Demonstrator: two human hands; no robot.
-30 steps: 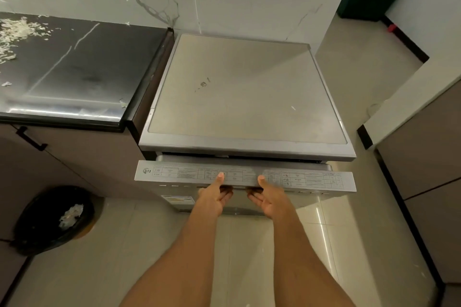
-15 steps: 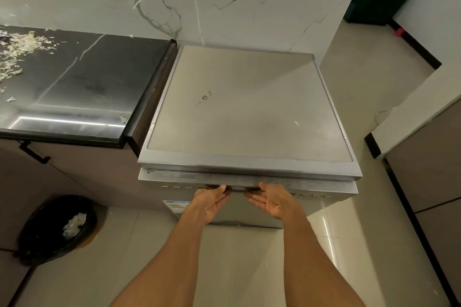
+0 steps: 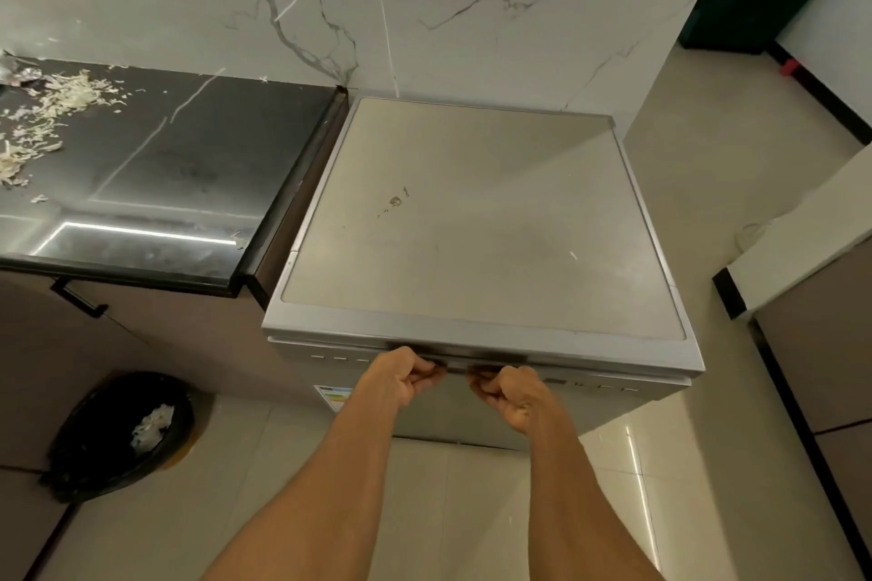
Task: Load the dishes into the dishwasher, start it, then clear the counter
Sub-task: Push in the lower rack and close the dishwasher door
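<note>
under dishwasher (image 3: 472, 226) top, left hand (image 3: 401, 375), right hand (image 3: 514, 396) gripping handle (image 3: 455, 366), sticker (image 3: 332, 394) illegible

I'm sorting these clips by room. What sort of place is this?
Most likely a home kitchen: a steel dishwasher stands beside a dark stone counter strewn with food scraps, and a black bin sits on the tiled floor.

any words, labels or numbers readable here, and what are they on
None can be read.
The sticker on the dishwasher door: coloured bars, print too blurred to read.
The light marks along the door's front: too small to read.
</note>
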